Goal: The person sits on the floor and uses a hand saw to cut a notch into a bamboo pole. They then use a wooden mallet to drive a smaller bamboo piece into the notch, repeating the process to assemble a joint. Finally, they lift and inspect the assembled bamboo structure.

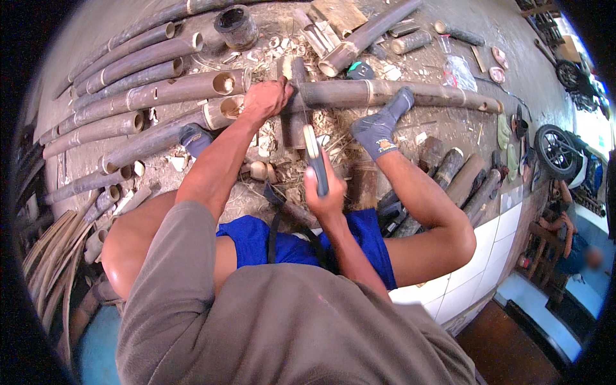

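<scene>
A long brown bamboo pole [410, 92] lies crosswise over a dark wooden block [294, 131]. At the pole's left end, my left hand [266, 99] is closed round it, its fingertips partly hidden. My right hand [327, 192] grips a saw-like hand tool [313, 149] with a dark grey and cream handle, below the pole near that end. Its thin front part is seen edge-on and hard to make out. My right foot [382, 122], in a grey sock, presses on the pole. The other socked foot [194, 139] is beside the cut bamboo at left.
Several bamboo poles [147, 93] are laid out at left, above a bundle of split strips [54, 256]. Shavings cover the floor around a dark pot [236, 27] and a green-black tape measure [360, 70]. A motorbike wheel [556, 151] and a seated person [564, 224] are at right.
</scene>
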Demonstrator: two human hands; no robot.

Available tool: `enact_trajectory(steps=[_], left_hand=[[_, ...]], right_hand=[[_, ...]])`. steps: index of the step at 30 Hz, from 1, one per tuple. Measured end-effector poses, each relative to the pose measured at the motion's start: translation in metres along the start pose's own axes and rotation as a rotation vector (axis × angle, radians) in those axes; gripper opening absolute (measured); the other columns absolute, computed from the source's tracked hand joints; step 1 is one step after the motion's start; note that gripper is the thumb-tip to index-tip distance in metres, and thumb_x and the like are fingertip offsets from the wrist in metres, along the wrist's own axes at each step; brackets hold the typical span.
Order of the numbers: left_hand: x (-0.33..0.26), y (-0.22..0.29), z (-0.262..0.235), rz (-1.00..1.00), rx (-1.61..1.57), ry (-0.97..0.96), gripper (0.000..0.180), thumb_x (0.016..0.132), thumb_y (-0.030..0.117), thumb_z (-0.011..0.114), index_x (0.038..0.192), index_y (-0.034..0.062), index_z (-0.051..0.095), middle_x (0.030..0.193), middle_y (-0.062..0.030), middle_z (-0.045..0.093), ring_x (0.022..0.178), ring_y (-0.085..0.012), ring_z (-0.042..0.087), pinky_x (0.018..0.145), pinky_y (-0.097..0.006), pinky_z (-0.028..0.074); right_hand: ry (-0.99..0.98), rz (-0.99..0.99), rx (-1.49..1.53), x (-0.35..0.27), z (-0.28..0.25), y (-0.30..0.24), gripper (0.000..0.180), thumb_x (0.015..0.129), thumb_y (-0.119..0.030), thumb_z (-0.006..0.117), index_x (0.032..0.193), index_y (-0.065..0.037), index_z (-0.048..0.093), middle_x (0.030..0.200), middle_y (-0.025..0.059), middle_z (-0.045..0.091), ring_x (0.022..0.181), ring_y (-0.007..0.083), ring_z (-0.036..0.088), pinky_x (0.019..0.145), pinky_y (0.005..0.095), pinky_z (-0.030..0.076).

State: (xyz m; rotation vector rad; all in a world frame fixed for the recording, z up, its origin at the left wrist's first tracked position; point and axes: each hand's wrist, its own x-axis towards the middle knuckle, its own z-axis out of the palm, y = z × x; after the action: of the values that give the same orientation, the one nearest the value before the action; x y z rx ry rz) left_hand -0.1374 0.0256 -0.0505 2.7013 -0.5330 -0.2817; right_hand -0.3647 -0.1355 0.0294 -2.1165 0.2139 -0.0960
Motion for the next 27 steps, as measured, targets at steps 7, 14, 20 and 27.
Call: enact_trajectory(steps=[7, 14, 20, 27], left_hand=[[0.005, -0.003, 0.0, 0.003, 0.027, 0.022, 0.043, 0.105, 0.039, 0.045, 0.103, -0.0003, 0.063, 0.083, -0.0265, 0.072, 0.08, -0.0442, 0.072, 0.073, -0.055, 0.057], [0.001, -0.006, 0.003, 0.025, 0.018, 0.078, 0.043, 0.105, 0.04, 0.045, 0.106, 0.0015, 0.064, 0.083, -0.0244, 0.072, 0.079, -0.0426, 0.072, 0.074, -0.054, 0.057], [-0.006, -0.002, 0.0, -0.077, -0.007, -0.085, 0.062, 0.101, 0.059, 0.046, 0.114, 0.0017, 0.065, 0.091, -0.0247, 0.074, 0.089, -0.0396, 0.073, 0.082, -0.051, 0.057], [-0.008, -0.008, -0.019, -0.016, -0.064, -0.112, 0.098, 0.07, 0.085, 0.066, 0.116, -0.0011, 0.066, 0.098, -0.0271, 0.073, 0.096, -0.0418, 0.072, 0.087, -0.051, 0.055]], right_hand=[[0.096, -0.084, 0.063, -0.044, -0.022, 0.003, 0.052, 0.095, -0.018, 0.064, 0.14, 0.008, 0.056, 0.093, 0.0215, 0.073, 0.083, 0.0188, 0.074, 0.073, 0.0351, 0.058], [0.102, 0.014, 0.149, 0.071, 0.009, -0.03, 0.047, 0.099, -0.021, 0.063, 0.137, 0.004, 0.059, 0.093, 0.0206, 0.074, 0.081, 0.0239, 0.072, 0.075, 0.037, 0.057], [0.158, 0.051, 0.261, 0.048, -0.093, -0.07, 0.046, 0.104, -0.029, 0.057, 0.14, 0.001, 0.058, 0.1, 0.009, 0.072, 0.075, 0.0105, 0.062, 0.063, 0.028, 0.05], [0.579, -0.13, -0.308, 0.026, -0.269, -0.136, 0.045, 0.105, -0.03, 0.05, 0.135, 0.0, 0.065, 0.084, 0.0009, 0.063, 0.064, 0.0066, 0.05, 0.058, 0.0238, 0.039]])
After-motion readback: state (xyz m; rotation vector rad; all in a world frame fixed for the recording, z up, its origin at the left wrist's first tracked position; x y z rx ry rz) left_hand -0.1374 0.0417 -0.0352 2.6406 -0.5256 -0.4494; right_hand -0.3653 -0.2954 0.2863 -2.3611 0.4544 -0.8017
